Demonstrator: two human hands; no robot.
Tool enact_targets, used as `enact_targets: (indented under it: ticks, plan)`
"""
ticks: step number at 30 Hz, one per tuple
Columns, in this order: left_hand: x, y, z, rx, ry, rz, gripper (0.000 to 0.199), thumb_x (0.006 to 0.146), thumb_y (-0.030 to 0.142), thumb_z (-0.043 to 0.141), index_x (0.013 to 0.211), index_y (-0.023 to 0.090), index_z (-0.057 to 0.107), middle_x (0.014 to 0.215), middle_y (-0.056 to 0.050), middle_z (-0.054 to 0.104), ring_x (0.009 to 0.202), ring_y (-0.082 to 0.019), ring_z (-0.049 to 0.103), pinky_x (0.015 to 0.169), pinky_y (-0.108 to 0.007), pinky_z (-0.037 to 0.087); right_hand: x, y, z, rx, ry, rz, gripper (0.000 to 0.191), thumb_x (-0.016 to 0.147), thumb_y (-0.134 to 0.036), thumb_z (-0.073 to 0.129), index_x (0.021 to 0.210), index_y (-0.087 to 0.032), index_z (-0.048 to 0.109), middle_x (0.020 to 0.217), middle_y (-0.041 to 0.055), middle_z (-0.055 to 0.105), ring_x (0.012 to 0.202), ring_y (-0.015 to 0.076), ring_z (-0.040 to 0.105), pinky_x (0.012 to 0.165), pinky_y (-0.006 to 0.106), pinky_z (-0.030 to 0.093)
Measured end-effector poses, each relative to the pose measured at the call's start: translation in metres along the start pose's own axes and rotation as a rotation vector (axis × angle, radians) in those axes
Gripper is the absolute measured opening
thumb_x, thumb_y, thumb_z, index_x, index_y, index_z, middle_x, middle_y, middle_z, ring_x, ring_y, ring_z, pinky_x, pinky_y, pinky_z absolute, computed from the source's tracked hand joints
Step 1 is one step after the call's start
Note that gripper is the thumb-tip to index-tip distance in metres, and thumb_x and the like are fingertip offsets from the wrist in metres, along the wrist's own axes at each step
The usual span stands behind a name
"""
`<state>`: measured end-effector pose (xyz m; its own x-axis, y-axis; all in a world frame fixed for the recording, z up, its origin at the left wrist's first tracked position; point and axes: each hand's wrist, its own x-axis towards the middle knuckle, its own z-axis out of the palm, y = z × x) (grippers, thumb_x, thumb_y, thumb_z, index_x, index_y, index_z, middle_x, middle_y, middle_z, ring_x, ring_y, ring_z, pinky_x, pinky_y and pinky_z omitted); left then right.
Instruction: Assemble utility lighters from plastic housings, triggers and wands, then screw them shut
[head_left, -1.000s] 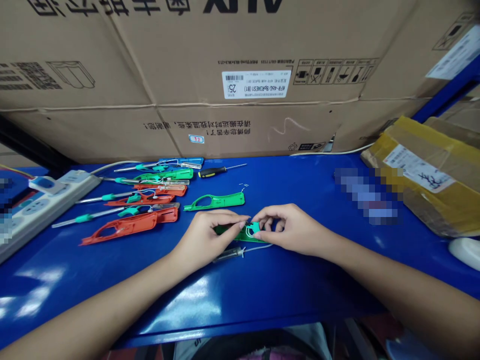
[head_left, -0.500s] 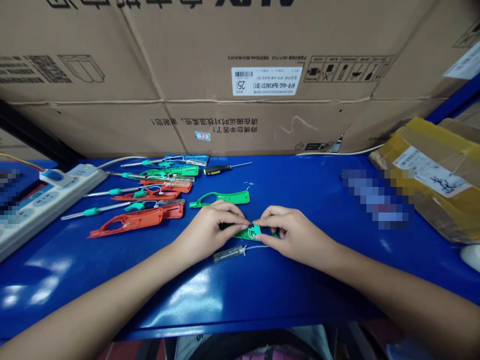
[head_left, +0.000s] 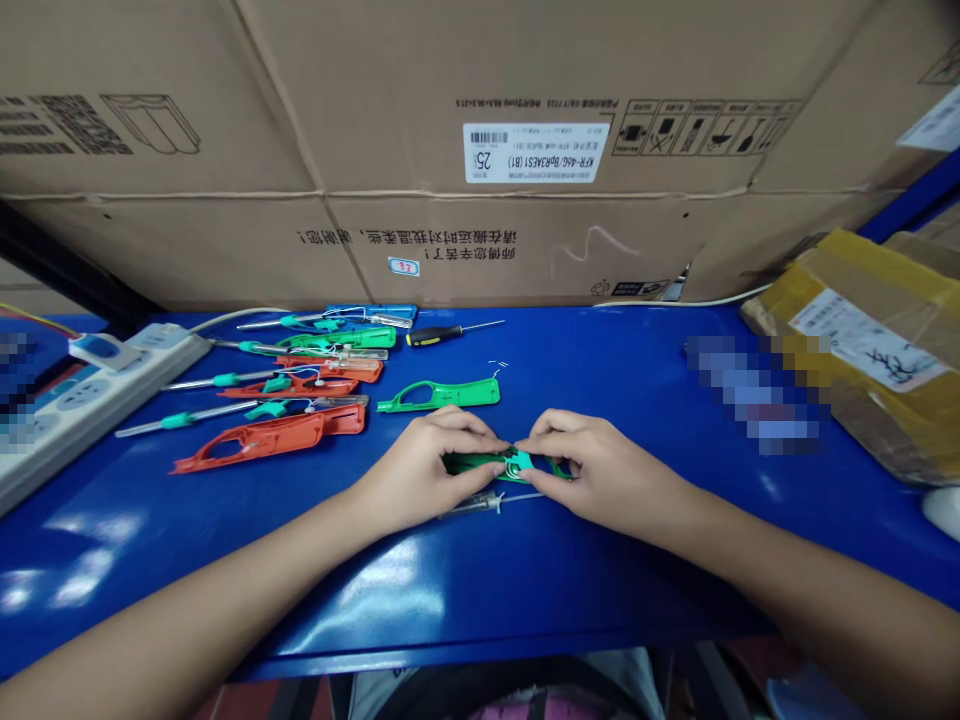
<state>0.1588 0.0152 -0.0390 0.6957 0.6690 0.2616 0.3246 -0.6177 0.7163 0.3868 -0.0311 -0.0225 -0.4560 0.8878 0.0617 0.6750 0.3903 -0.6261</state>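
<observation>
My left hand [head_left: 431, 465] is closed on the left part of a green plastic shell [head_left: 476, 463] lying on the blue table. My right hand [head_left: 592, 460] pinches a small teal piece [head_left: 519, 462] with white wires at the shell's middle. Fingertips of both hands nearly meet there and hide part of it. Just in front of the shell lies a clear tube [head_left: 476, 503] with a thin white wire, partly under my left hand. Behind my hands rests another green shell half [head_left: 457, 393] with a loop-shaped opening.
Several red, green and blue shells [head_left: 277, 437] with metal rods lie at the left, beside a white power strip [head_left: 97, 400]. A black and yellow screwdriver [head_left: 435, 335] lies at the back. A large cardboard box [head_left: 420, 220] stands behind; a taped box [head_left: 862, 350] is at the right.
Both hands and the green shell have shifted slightly right. My left fingers now cover more of the clear tube. The camera view has moved a little.
</observation>
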Motion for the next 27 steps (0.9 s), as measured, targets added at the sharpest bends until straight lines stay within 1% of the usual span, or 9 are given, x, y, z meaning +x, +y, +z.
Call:
enact_targets:
  ticks: [6, 11, 15, 18, 21, 25, 27]
  plan:
    - [0.0004, 0.0003, -0.0024, -0.007, -0.026, 0.031, 0.025, 0.094, 0.017, 0.062, 0.110, 0.026, 0.078, 0.102, -0.006, 0.076, 0.096, -0.019, 0.069, 0.087, -0.034, 0.056, -0.0018, 0.0017, -0.0017, 0.013, -0.011, -0.009, 0.019, 0.093, -0.024, 0.063, 0.104, -0.019, 0.078, 0.096, 0.0067, 0.066, 0.082, 0.0166, 0.062, 0.075, 0.030, 0.049]
    - [0.0001, 0.0019, -0.0048, 0.022, -0.081, 0.043, 0.029, 0.089, 0.021, 0.071, 0.117, 0.025, 0.075, 0.106, -0.006, 0.075, 0.099, -0.020, 0.068, 0.093, -0.036, 0.055, -0.0011, 0.0004, -0.0035, 0.013, -0.037, 0.022, 0.019, 0.092, -0.022, 0.063, 0.104, -0.018, 0.078, 0.095, 0.0065, 0.065, 0.079, 0.0153, 0.061, 0.069, 0.029, 0.047]
    - [-0.0007, 0.0019, -0.0048, 0.003, -0.076, 0.042, 0.029, 0.090, 0.021, 0.070, 0.119, 0.024, 0.074, 0.107, -0.006, 0.075, 0.099, -0.018, 0.069, 0.092, -0.033, 0.056, -0.0009, -0.0002, -0.0045, 0.014, -0.037, 0.016, 0.019, 0.092, -0.020, 0.063, 0.102, -0.017, 0.078, 0.095, 0.0065, 0.065, 0.080, 0.0153, 0.062, 0.071, 0.029, 0.047]
    - [-0.0008, 0.0008, -0.0046, -0.005, -0.054, 0.033, 0.026, 0.090, 0.022, 0.071, 0.116, 0.021, 0.076, 0.105, -0.006, 0.076, 0.096, -0.018, 0.071, 0.089, -0.030, 0.057, -0.0018, 0.0009, -0.0049, 0.021, -0.035, 0.008, 0.019, 0.092, -0.021, 0.063, 0.102, -0.018, 0.078, 0.095, 0.0058, 0.066, 0.082, 0.0153, 0.063, 0.073, 0.029, 0.047]
    - [-0.0007, -0.0002, -0.0052, 0.027, -0.063, 0.073, 0.023, 0.090, 0.025, 0.072, 0.111, 0.019, 0.077, 0.103, -0.007, 0.077, 0.095, -0.018, 0.071, 0.089, -0.031, 0.057, -0.0024, 0.0021, -0.0058, 0.026, -0.038, 0.004, 0.018, 0.092, -0.020, 0.063, 0.100, -0.019, 0.078, 0.095, 0.0053, 0.066, 0.082, 0.0148, 0.063, 0.075, 0.029, 0.048]
    - [-0.0012, -0.0007, -0.0057, 0.054, -0.087, 0.128, 0.041, 0.080, 0.035, 0.082, 0.114, 0.014, 0.075, 0.104, -0.009, 0.076, 0.096, -0.020, 0.070, 0.090, -0.033, 0.056, -0.0020, 0.0016, -0.0076, 0.030, -0.048, 0.000, 0.017, 0.091, -0.018, 0.063, 0.099, -0.019, 0.079, 0.095, 0.0054, 0.066, 0.081, 0.0144, 0.063, 0.074, 0.029, 0.048]
    - [-0.0014, -0.0009, -0.0056, 0.057, -0.090, 0.136, 0.039, 0.081, 0.035, 0.081, 0.113, 0.014, 0.075, 0.103, -0.008, 0.076, 0.095, -0.019, 0.069, 0.090, -0.032, 0.056, -0.0019, 0.0006, -0.0084, 0.034, -0.053, -0.002, 0.016, 0.091, -0.018, 0.064, 0.098, -0.018, 0.078, 0.095, 0.0054, 0.066, 0.081, 0.0144, 0.063, 0.073, 0.028, 0.047]
